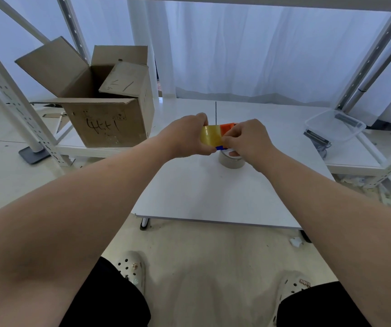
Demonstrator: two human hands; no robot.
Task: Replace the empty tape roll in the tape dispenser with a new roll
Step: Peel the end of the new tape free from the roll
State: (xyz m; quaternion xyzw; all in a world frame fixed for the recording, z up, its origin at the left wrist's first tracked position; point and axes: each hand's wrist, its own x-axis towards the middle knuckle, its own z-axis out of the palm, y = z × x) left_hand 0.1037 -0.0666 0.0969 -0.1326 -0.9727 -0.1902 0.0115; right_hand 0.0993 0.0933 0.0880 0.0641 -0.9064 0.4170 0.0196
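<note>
- the left hand (187,138) has its grip clamped on the yellowish tape roll (211,137), thumb under it and fingers over the top, held up clear of the white surface (208,192); this looks like a steadying hold so the other hand can work.
- the right hand (248,140) is pinched closed at the roll's right edge, where the orange and blue tape dispenser (228,129) shows between the two hands; my guess is it is seating the roll or feeding the tape end, though the fingers hide which.
- so the new roll sits at the dispenser, in the air between both hands, above the middle of the surface; whether it is fully on the hub cannot be told.
- a greyish roll (231,160) stands flat on the surface just under the right hand, apart from the work; it may be the spent one set aside, but how much tape it carries is unclear.
- the cardboard box (106,119) stands at the far left with its flaps open; its inside is in shadow and no contents can be seen.
- a clear plastic tub (335,126) rests on the low shelf at the right; a dark oblong thing shows at its far end, too small to name.
</note>
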